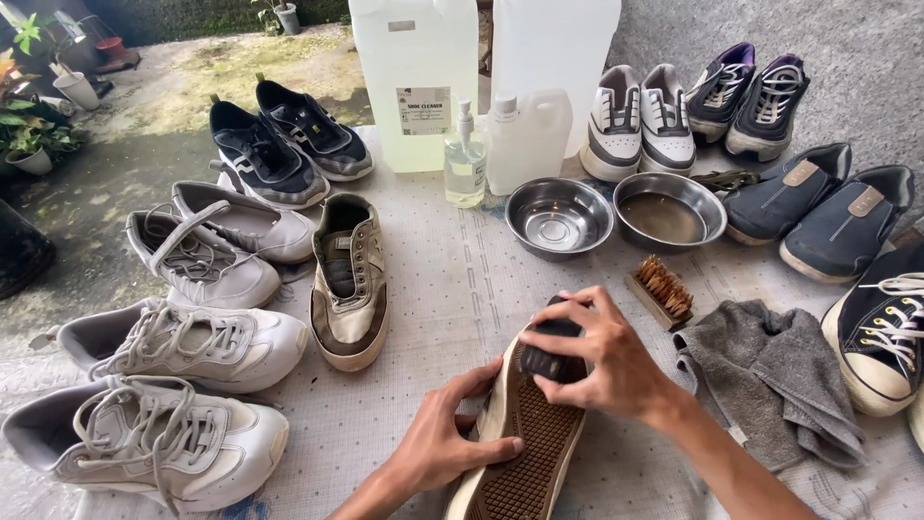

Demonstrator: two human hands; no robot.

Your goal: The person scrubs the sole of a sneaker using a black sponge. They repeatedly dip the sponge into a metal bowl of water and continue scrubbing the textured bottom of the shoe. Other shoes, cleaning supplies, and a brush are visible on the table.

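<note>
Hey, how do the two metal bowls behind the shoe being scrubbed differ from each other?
The left steel bowl looks dry, its bare shiny bottom showing; the right steel bowl holds murky brownish liquid. The left one stands next to the small white jug; the right one stands in front of the white sneakers. Both are round, about the same size, upright, side by side, just beyond the right hand.

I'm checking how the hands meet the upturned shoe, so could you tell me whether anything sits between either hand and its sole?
Yes: the right hand presses a dark brush on the sole of the shoe; the left hand grips it directly.
</note>
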